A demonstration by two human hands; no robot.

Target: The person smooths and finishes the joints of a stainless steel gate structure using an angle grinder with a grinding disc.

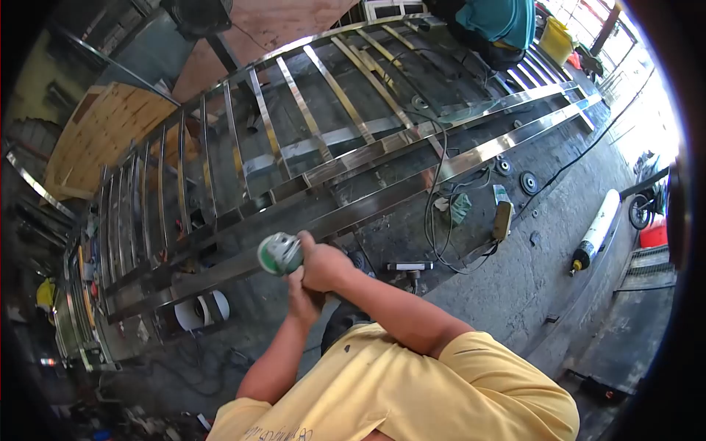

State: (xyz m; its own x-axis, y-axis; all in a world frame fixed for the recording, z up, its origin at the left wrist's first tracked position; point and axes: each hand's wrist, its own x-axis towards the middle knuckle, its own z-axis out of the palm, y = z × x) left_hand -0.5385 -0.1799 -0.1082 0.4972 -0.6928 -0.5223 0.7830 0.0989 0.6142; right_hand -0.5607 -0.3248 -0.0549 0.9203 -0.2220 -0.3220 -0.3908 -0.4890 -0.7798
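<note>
Both of my hands are closed around an angle grinder (pixel 282 253) with a green disc and a pale guard. My right hand (pixel 325 264) wraps over its body, and my left hand (pixel 303 298) grips lower down, just beneath the right. The grinder's head points away from me and overlaps the near rail (pixel 353 213) of a shiny metal frame in this view. Behind that rail lies a large gate-like frame (pixel 279 121) with many parallel bars. Most of the grinder's handle is hidden by my fingers.
Another person in a teal shirt (pixel 500 29) is at the frame's far right. Cables (pixel 445 165) and a power strip (pixel 503 220) lie on the floor, near loose grinding discs (pixel 529 182). A white gas cylinder (pixel 597 229) lies to the right. A wooden panel (pixel 110 136) stands left.
</note>
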